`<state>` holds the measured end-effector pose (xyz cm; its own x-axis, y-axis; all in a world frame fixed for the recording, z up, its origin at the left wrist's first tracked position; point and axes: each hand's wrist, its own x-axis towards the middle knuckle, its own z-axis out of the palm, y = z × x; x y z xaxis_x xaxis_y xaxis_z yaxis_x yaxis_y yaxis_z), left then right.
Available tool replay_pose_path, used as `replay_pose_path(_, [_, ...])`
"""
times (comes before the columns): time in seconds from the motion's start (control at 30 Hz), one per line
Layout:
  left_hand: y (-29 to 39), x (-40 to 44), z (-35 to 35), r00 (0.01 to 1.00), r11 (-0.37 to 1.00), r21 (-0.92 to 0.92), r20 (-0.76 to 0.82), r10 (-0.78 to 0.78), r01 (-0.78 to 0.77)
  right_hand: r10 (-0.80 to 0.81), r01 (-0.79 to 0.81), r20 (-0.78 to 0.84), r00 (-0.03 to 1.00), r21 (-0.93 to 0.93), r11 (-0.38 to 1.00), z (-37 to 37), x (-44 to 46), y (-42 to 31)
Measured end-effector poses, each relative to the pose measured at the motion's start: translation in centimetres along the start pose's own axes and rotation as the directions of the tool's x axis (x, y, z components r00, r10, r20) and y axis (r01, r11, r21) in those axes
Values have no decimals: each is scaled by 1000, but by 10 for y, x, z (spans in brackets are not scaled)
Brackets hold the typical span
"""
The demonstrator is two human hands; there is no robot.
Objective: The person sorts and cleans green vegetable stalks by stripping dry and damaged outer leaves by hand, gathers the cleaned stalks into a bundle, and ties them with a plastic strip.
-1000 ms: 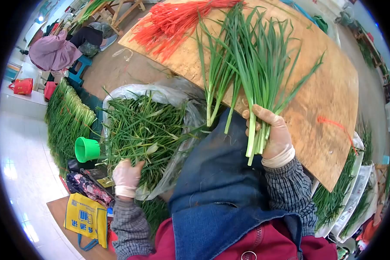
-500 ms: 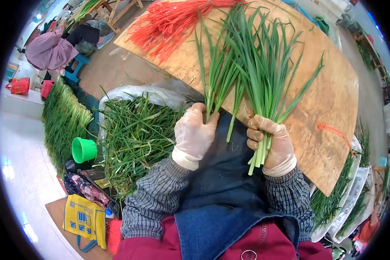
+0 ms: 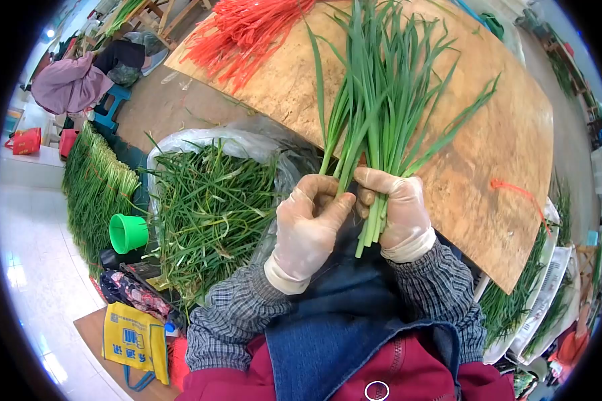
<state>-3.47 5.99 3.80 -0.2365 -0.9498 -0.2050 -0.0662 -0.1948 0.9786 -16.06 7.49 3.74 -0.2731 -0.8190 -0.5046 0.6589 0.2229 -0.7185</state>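
My right hand (image 3: pixel 398 210), in a pale, see-through glove with brownish fingers, is closed around a bunch of garlic chives (image 3: pixel 398 120). Their pale cut ends stick out below the fist, and the leaves fan up over the wooden board (image 3: pixel 488 140). Beside it, almost touching, my left hand (image 3: pixel 314 220) is gloved too and pinches a few thinner chives (image 3: pixel 338 130) near their bases between thumb and fingers. The two sets of leaves overlap, so where one ends is hard to make out.
Red plastic ties (image 3: pixel 241 40) lie heaped at the board's far left. A plastic-lined container of loose leaves (image 3: pixel 207 214) stands left, with a green bucket (image 3: pixel 128 232), stacked chives (image 3: pixel 97 194) and a yellow bag (image 3: pixel 134 341) beyond. A person (image 3: pixel 70 83) sits at upper left.
My hands have come together: the left moved right and the right moved left, bringing the small chives against the larger bunch. A loose stalk that hung between them now merges with the others.
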Motion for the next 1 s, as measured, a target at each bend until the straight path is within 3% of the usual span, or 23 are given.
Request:
replay_pose_path(0.07, [3, 4, -1, 990, 989, -55, 26, -136, 138, -15, 15, -22, 1000, -7, 1000, 0, 0, 2])
replay_pose_path(0.17, [-7, 2, -1, 996, 993, 97, -46, 77, -72, -40, 39, -18, 999, -50, 998, 3, -6, -3])
replay_pose_path(0.23, [-11, -2, 2, 875, 814, 379, -23, 484, -441, -45, 45, -7, 999, -15, 999, 7, -12, -6])
replay_pose_path(0.27, [-10, -1, 1, 773, 637, 516, 83, 629, -573, -47, 47, -1, 999, 1, 999, 8, -15, -7])
replay_pose_path(0.3, [-9, 1, -1, 650, 416, 615, 213, 730, -669, -41, 41, 8, 999, -10, 999, 7, -15, -6])
replay_pose_path(0.33, [-6, 1, -1, 620, 349, 646, 251, 743, -679, -34, 34, 17, 999, -21, 999, 3, -14, -6])
replay_pose_path(0.43, [-5, 1, -1, 857, 835, 196, 105, 504, -515, -28, 28, 18, 999, -1, 1000, -5, -12, -6])
replay_pose_path(0.47, [2, -3, -3, 995, 999, 18, 83, 48, -49, -41, 41, 15, 999, 13, 999, -6, -12, -5])
replay_pose_path(0.57, [18, 5, 0, 963, 979, -56, 200, -181, 195, -61, 61, 10, 998, 44, 997, -7, -13, -3])
replay_pose_path(0.67, [12, 8, 3, 944, 919, -278, 252, -212, 280, -29, 29, -7, 1000, 47, 998, -12, -12, 0])
replay_pose_path(0.77, [14, 1, 9, 957, 903, -320, 125, -261, 288, -6, 7, -17, 1000, 102, 995, -15, -9, 1])
replay_pose_path(0.9, [17, -19, -10, 982, 953, -256, 141, -128, 161, -17, 23, -42, 999, 156, 987, -13, -10, -4])
replay_pose_path(0.97, [16, -26, -30, 999, 928, -373, 37, 12, 3, 0, 8, -48, 999, 152, 988, -15, -9, -8])
replay_pose_path(1.0, [22, -30, -30, 980, 953, -274, -183, 78, -126, -51, 60, -60, 997, 156, 986, -15, -9, -7])
